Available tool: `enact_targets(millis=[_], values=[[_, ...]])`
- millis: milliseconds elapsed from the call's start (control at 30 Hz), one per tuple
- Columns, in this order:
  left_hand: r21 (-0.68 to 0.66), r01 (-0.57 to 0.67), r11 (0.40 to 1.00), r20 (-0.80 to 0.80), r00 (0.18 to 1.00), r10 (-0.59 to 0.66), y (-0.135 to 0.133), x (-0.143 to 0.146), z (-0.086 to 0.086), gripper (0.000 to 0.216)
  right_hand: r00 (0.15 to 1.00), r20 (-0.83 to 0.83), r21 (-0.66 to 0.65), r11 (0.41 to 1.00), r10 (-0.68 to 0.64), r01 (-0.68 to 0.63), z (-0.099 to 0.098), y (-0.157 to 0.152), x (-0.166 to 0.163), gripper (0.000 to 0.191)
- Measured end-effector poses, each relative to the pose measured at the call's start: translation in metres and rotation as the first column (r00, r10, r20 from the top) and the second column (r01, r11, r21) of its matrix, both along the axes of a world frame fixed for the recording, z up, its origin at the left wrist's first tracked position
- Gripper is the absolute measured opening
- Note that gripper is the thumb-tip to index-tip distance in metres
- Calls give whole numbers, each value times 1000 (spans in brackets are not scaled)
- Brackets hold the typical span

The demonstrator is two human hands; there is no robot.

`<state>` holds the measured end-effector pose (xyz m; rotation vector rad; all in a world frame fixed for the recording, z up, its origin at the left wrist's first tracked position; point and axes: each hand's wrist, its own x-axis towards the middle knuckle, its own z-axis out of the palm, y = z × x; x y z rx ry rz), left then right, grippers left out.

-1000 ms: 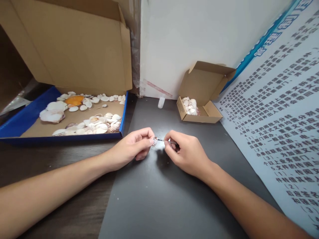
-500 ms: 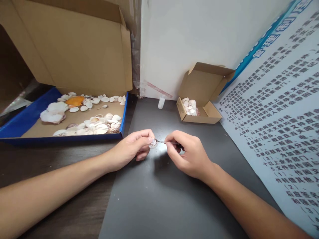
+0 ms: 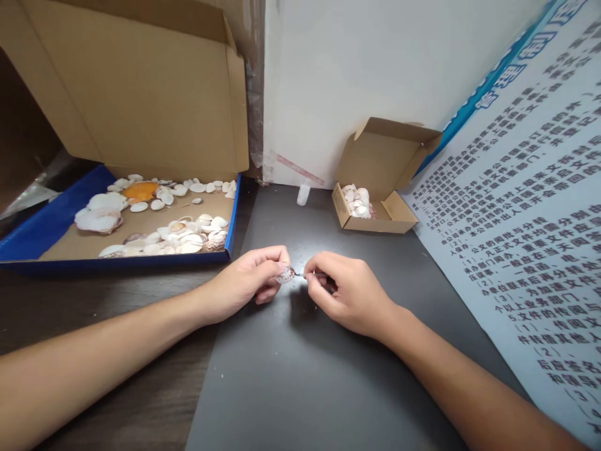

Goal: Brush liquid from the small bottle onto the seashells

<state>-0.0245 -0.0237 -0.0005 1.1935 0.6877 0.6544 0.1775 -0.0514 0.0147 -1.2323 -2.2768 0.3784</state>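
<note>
Over the gray mat (image 3: 282, 388), nearer its left edge than its right, a small speckled shell (image 3: 285, 275) sits pinched between the thumb and fingers of the left hand (image 3: 253, 275). Its right-hand end pokes out past the thumb; the rest is hidden, so its full long axis cannot be told. Just to the right, the right hand (image 3: 347, 288) closes its fingertips on a thin tool (image 3: 299, 274), whose slim tip points left at that exposed end — roughly in line with the mat's far edge. Whether tip and shell touch is too small to tell. Both hands are near the shell, but only the left one grips it; the right reaches it through the tool alone. Beyond them, by the mat's far edge, stand a small white bottle (image 3: 303, 193) and, right of it, an open carton (image 3: 375, 224) with shells inside.
</note>
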Motion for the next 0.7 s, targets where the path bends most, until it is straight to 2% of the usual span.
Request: enact_targets(millis=[100,300,467,633,700], values=[[-14,-5,1000,3,1000,5,0,0,0,20,994,102,-59,998,39,-33,0,0,0,8],[10,-33,999,9,999,32,0,0,0,18,998,-69,46,999,-12,15,4,-1,1,8],[14,-39,999,1,999,39,-1,0,0,19,999,31,-20,1000,-18,18,2,-3,0,6],[61,-36,997,-1,999,36,0,1,-2,22,999,-51,64,998,-18,22,3,-4,0,8],[77,-30,997,-5,1000,31,1,1,-2,24,1000,-10,46,999,-17,18,2,-4,-1,8]])
